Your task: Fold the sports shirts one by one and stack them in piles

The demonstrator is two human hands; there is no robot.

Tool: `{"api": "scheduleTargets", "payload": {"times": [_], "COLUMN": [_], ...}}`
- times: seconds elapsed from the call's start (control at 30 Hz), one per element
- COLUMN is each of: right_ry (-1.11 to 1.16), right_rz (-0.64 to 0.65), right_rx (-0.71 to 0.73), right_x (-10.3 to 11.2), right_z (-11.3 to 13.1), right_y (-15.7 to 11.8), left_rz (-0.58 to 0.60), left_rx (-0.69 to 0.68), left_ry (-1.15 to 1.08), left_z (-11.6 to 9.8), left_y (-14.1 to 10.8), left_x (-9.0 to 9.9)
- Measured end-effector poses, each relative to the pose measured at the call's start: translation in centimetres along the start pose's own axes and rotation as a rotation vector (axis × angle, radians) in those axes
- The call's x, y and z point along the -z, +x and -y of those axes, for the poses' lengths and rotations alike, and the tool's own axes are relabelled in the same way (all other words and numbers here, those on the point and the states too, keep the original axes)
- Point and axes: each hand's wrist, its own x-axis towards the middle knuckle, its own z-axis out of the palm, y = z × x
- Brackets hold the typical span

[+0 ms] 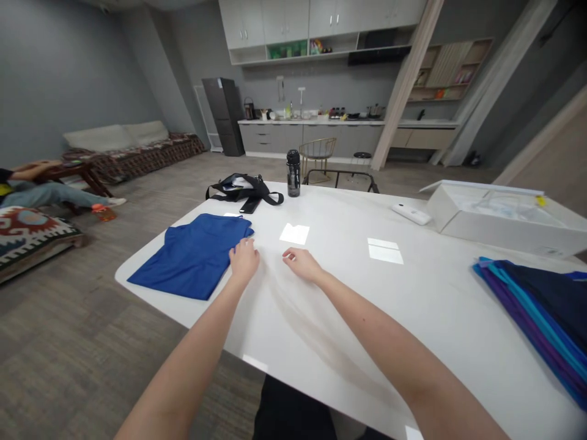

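Note:
A folded blue cloth [190, 256] lies flat on the left part of the white table [339, 305]. My left hand [244, 260] rests at the cloth's right edge, its fingers a little bent and apart, holding nothing that I can see. To the right of it, my right hand [302, 264] is over the bare tabletop with curled fingers and a small gap between thumb and fingertips; nothing shows in it. A stack of folded cloths [541, 305] in dark blue, teal and purple lies at the table's right edge.
A black bag [238, 186], a phone [250, 205] and a dark bottle [293, 174] stand or lie at the back edge. A white device [411, 214] lies beside an open white box [509, 220] at the back right. Part of a seated person [55, 192] shows far left.

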Motion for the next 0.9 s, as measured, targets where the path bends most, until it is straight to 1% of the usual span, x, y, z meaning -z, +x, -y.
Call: {"api": "scheduleTargets", "payload": {"times": [0.03, 0.1, 0.17, 0.2, 0.27, 0.37, 0.47, 0.57, 0.63, 0.67, 0.73, 0.77, 0.8, 0.83, 0.87, 0.9], "right_ry": [0.002, 0.010, 0.026, 0.038, 0.061, 0.091, 0.122, 0.154, 0.167, 0.175, 0.221, 0.264, 0.320, 0.383, 0.445, 0.495], "right_rz": [0.028, 0.074, 0.106, 0.115, 0.120, 0.106, 0.083, 0.038, -0.025, -0.071, -0.204, -0.288, -0.377, -0.464, -0.535, -0.572], "right_rx": [0.020, 0.057, 0.079, 0.085, 0.083, 0.051, 0.013, -0.011, -0.026, -0.029, -0.034, -0.045, -0.068, -0.112, -0.178, -0.255], "right_x": [-0.8, -1.9, -2.5, -2.6, -2.6, -1.9, -0.6, 0.9, 2.1, 2.8, 4.4, 5.5, 6.6, 7.9, 9.3, 10.7], "right_z": [0.7, 1.6, 1.8, 1.6, 1.1, -0.2, -1.6, -2.7, -3.3, -3.6, -4.2, -4.6, -5.1, -5.7, -6.3, -7.0], "right_y": [0.3, 0.5, 0.2, 0.0, -0.6, -1.7, -2.9, -4.2, -5.2, -5.8, -6.8, -7.3, -7.8, -8.3, -8.9, -9.6], "left_rz": [-0.028, -0.018, 0.011, 0.015, -0.011, -0.086, -0.136, -0.180, -0.205, -0.202, -0.165, -0.109, -0.026, 0.093, 0.244, 0.410], "left_rx": [0.077, 0.209, 0.267, 0.271, 0.249, 0.174, 0.081, 0.000, -0.078, -0.133, -0.212, -0.235, -0.242, -0.241, -0.237, -0.230], "left_ry": [0.043, 0.085, 0.088, 0.080, 0.052, -0.017, -0.109, -0.247, -0.409, -0.525, -0.812, -0.981, -1.163, -1.347, -1.520, -1.670], "left_z": [2.1, 5.5, 7.5, 8.0, 8.0, 6.4, 3.8, 0.1, -3.3, -5.3, -9.7, -12.0, -14.3, -16.5, -18.6, -20.4], "left_y": [0.4, 0.9, 1.0, 1.1, 1.1, 1.3, 1.3, 0.6, -0.4, -1.1, -2.9, -4.0, -5.1, -6.3, -7.5, -8.7], "left_x": [-0.2, -0.7, -1.2, -1.4, -1.6, -1.4, -0.7, 0.7, 1.7, 2.3, 3.3, 3.8, 4.3, 4.7, 5.1, 5.4]}}
